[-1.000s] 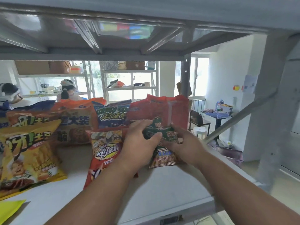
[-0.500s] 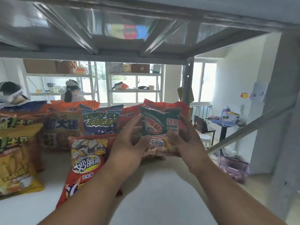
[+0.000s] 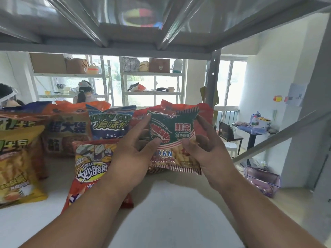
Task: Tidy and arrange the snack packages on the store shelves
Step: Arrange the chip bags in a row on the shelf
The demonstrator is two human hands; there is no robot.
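- Hands: the left hand [image 3: 132, 158] and right hand [image 3: 209, 151] pinched the prawn cracker bag [image 3: 172, 140] at mid-frame, fingers half spread.
- The bag might have flopped forward, being thin and lightly held.
- It could have knocked the orange bag [image 3: 91, 169] at lower left.

Green-topped, red-striped prawn cracker bag [image 3: 174, 138]; orange Bugles bag [image 3: 89, 169]; yellow chip bag [image 3: 18, 167].

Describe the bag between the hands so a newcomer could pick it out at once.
On the grey shelf, look at the right end of the snack row, before the red bag. The prawn cracker bag stands between left hand and right hand: the only green-topped pack, with a red shrimp drawing.
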